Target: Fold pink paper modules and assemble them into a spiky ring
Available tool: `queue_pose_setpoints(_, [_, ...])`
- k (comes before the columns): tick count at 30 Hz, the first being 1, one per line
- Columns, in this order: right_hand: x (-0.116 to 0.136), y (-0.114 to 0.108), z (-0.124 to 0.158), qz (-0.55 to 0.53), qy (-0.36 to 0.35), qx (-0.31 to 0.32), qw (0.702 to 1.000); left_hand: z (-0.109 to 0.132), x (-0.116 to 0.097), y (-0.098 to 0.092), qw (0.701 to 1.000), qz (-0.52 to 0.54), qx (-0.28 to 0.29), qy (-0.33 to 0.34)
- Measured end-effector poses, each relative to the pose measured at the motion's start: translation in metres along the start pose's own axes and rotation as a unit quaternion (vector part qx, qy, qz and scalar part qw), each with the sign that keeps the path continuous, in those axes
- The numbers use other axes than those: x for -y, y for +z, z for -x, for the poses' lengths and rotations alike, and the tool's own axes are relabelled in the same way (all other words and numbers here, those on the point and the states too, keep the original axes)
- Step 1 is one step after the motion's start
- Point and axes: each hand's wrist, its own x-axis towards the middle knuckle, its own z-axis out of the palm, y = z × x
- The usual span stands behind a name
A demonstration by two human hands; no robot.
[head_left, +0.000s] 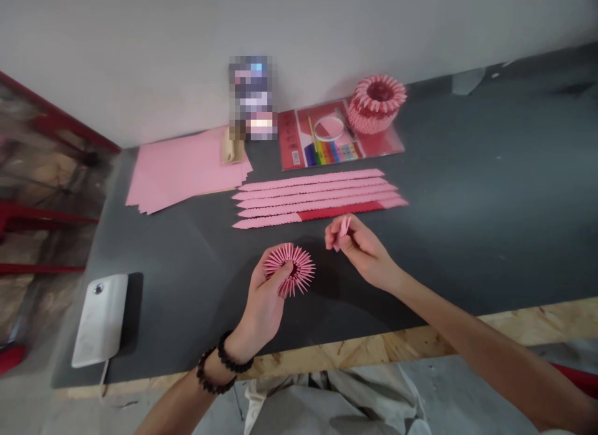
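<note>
My left hand (264,298), with a dark bead bracelet at the wrist, is closed on a pink spiky paper ring (292,268) just above the dark table mat (467,235). My right hand (359,245) pinches a small folded pink paper piece (344,225) a short way to the right of the ring. Just beyond both hands lie several long rows of stacked pink paper pieces (317,195), one of them partly red.
A stack of pink paper sheets (184,170) lies at the back left. A red packet (336,139) at the back carries a finished pink paper bowl (377,101). A white device (100,320) rests at the mat's left edge. The wooden table edge (374,348) runs close to me.
</note>
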Motion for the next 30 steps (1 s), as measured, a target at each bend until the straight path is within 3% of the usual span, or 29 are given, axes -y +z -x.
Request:
queue_pose_setpoints(5, [-0.005,-0.001,-0.003,0.060,-0.015,0.020,0.998,0.000,0.001,-0.001,1.000,-0.003,-0.003,0.006])
queue_pose_setpoints(9, [0.001,0.005,-0.001,0.126,0.002,0.075,0.989,-0.001,0.003,-0.002,1.000,-0.018,0.011,0.012])
queue_pose_setpoints(12, [0.006,0.006,0.000,0.137,0.007,0.042,0.990,-0.001,0.003,-0.003,0.999,-0.032,0.030,0.008])
queue_pose_setpoints(15, [0.006,0.001,0.000,0.044,0.055,-0.053,0.996,-0.001,0.003,-0.003,0.998,-0.051,0.043,0.008])
queue_pose_setpoints(17, [0.004,-0.001,0.000,-0.056,0.097,-0.085,0.990,-0.001,0.003,-0.002,0.997,-0.065,0.045,0.008])
queue_pose_setpoints(21, [0.004,0.002,-0.001,-0.176,0.146,-0.081,0.970,0.001,0.003,-0.002,0.996,-0.078,0.043,0.008])
queue_pose_setpoints(30, [0.011,0.010,-0.003,-0.273,0.228,-0.068,0.932,0.001,0.005,-0.006,0.988,-0.134,0.073,0.023])
